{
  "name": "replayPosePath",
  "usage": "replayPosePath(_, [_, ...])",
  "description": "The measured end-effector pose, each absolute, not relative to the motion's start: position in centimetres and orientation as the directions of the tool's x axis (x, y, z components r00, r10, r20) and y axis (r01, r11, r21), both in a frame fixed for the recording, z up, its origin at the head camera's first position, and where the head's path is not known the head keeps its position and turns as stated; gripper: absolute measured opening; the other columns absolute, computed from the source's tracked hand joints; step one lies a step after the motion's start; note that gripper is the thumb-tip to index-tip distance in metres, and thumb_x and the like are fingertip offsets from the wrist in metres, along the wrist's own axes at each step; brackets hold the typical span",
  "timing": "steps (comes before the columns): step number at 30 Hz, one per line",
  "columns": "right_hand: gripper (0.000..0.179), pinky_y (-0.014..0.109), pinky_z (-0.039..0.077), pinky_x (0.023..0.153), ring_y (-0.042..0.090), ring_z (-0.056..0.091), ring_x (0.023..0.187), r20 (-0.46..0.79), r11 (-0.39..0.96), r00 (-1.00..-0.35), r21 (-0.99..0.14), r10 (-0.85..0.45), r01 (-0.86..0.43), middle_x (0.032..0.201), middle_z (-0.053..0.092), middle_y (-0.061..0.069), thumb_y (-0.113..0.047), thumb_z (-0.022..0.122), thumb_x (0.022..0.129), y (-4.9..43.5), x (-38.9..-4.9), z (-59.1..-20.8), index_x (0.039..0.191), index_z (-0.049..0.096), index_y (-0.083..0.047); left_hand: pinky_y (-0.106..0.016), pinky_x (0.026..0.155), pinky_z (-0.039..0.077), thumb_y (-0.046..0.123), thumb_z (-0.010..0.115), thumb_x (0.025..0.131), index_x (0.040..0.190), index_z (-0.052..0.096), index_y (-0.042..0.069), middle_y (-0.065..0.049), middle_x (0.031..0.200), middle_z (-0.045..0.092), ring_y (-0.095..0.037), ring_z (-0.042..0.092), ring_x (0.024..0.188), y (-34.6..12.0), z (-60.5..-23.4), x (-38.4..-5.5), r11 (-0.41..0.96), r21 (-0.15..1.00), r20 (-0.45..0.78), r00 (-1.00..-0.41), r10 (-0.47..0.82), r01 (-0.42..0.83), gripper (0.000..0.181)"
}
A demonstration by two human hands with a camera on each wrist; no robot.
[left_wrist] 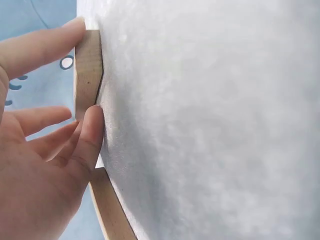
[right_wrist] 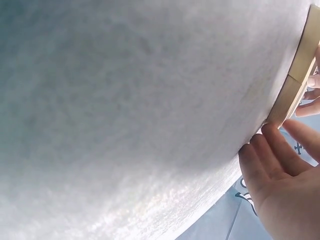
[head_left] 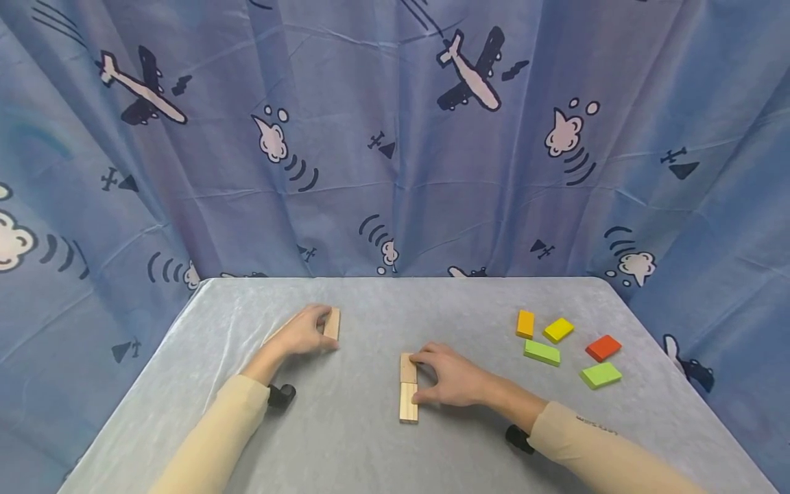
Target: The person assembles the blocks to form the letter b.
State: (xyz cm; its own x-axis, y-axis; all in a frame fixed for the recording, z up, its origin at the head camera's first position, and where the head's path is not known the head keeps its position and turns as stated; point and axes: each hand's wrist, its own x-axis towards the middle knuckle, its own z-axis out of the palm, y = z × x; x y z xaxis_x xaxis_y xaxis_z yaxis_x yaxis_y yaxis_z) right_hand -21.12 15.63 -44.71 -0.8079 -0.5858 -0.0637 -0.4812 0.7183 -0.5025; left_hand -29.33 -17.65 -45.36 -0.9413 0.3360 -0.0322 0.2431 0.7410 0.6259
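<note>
My left hand [head_left: 301, 332] holds a plain wooden block [head_left: 332, 324] lengthwise, thumb at its near end and fingers at its far end. A second wooden block [left_wrist: 112, 205] lies behind those fingers in the left wrist view; the hand mostly hides it from the head view. Two more wooden blocks stand end to end in a line at mid-table, a far one [head_left: 408, 369] and a near one [head_left: 409, 403]. Right beside them is my right hand [head_left: 455, 376], fingertips at the far block's far end and thumb by the near block's right edge, fingers loosely extended.
On the right of the grey-clothed table [head_left: 370, 453] lie several coloured blocks: orange [head_left: 525, 324], yellow [head_left: 558, 330], red [head_left: 603, 348], and two green ones, one nearer the middle [head_left: 542, 353] and another closer to me [head_left: 601, 375]. A blue patterned curtain [head_left: 345, 206] hangs behind.
</note>
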Motion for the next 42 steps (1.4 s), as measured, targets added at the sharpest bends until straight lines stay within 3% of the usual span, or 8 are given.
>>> replayPosePath(7, [0.071, 0.048, 0.045, 0.104, 0.026, 0.055, 0.121, -0.055, 0.712, -0.802, -0.498, -0.595, -0.494, 0.129, 0.059, 0.006, -0.043, 0.082, 0.083, 15.7, -21.0, -44.6, 0.138, 0.061, -0.003, -0.052, 0.106, 0.044, 0.025, 0.088, 0.076, 0.146, 0.044, -0.01, -0.027, 0.145, 0.047, -0.041, 0.055, 0.126, -17.4, -45.4, -29.8, 0.73, 0.644, -0.04, -0.943, 0.33, 0.228, 0.091])
replayPosePath(17, [0.071, 0.049, 0.046, 0.102, 0.026, 0.056, 0.119, -0.042, 0.705, -0.797, -0.497, -0.602, -0.506, 0.127, 0.06, 0.007, -0.044, 0.082, 0.083, 15.8, -20.9, -44.5, 0.136, 0.061, -0.001, -0.05, 0.099, 0.047, 0.022, 0.088, 0.07, 0.136, 0.052, -0.014, -0.027, 0.132, 0.055, -0.037, 0.059, 0.112, -16.5, -45.8, -29.9, 0.703, 0.628, 0.078, -0.925, 0.371, 0.334, 0.084])
replayPosePath(24, [0.07, 0.048, 0.047, 0.101, 0.025, 0.057, 0.117, -0.032, 0.695, -0.793, -0.503, -0.609, -0.513, 0.125, 0.06, 0.006, -0.043, 0.082, 0.083, 15.8, -20.8, -44.6, 0.135, 0.061, -0.001, -0.051, 0.108, 0.042, 0.024, 0.085, 0.069, 0.136, 0.054, -0.014, -0.027, 0.135, 0.056, -0.041, 0.053, 0.125, -14.8, -45.6, -30.0, 0.708, 0.598, 0.095, -0.91, 0.403, 0.376, 0.083])
replayPosePath(42, [0.071, 0.047, 0.046, 0.103, 0.025, 0.057, 0.119, -0.031, 0.711, -0.806, -0.491, -0.591, -0.503, 0.125, 0.062, 0.005, -0.044, 0.084, 0.081, 15.6, -20.9, -44.7, 0.134, 0.063, -0.002, -0.048, 0.106, 0.045, 0.02, 0.084, 0.071, 0.137, 0.053, -0.015, -0.027, 0.137, 0.054, -0.038, 0.056, 0.12, -10.8, -44.8, -29.9, 0.647, 0.631, 0.109, -0.874, 0.473, 0.429, 0.081])
